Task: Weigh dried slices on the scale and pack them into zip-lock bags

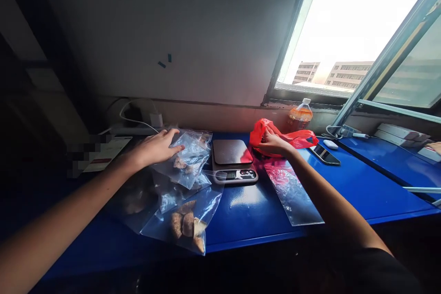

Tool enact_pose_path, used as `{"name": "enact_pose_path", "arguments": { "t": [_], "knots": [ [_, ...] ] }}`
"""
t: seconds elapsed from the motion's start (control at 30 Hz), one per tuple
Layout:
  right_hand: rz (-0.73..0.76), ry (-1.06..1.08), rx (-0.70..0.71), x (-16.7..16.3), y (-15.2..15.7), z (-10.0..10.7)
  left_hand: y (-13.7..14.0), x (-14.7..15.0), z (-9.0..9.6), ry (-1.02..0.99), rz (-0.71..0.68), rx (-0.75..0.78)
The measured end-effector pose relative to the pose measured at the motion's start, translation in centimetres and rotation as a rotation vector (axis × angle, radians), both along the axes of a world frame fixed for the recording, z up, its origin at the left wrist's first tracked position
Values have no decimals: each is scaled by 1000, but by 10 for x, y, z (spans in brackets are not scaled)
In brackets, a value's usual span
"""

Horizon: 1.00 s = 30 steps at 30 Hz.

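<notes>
My left hand is over a heap of clear zip bags, its fingers apart, touching or just above the top clear bag. Brown chunks show inside that bag. Nearer the front edge lies another clear bag with several brown, rough-skinned pieces. My right hand is at the mouth of a crumpled red plastic bag, fingers curled into it and partly hidden. Between the hands stands a kitchen scale with nothing on its plate. A flat, clear bag lies below my right wrist.
A blue table carries everything. Behind the red bag stands a bottle with an orange label. A phone and a white case lie at right. A white charger with its cable sits by the wall.
</notes>
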State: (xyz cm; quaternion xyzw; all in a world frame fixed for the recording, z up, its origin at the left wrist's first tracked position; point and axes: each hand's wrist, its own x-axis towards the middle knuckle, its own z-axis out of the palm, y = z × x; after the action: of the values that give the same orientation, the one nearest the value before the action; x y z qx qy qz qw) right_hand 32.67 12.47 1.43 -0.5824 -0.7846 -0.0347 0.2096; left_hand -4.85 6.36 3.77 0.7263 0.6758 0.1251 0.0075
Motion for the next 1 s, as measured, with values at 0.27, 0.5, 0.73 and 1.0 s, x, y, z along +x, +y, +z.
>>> {"name": "enact_pose_path", "arguments": {
  "t": [0.27, 0.5, 0.73, 1.0],
  "knots": [
    [-42, 297, 150, -13, 1, -5, 26, 0, -2, -87, 28, 33],
    [257, 413, 570, -32, -48, 3, 6, -3, -3, -302, -25, 82],
    [653, 368, 554, -61, -86, -4, -49, 31, 7, -668, -120, 218],
    [736, 612, 166, -77, -93, -23, -71, 71, -2, -868, -438, -198]
  ]
}}
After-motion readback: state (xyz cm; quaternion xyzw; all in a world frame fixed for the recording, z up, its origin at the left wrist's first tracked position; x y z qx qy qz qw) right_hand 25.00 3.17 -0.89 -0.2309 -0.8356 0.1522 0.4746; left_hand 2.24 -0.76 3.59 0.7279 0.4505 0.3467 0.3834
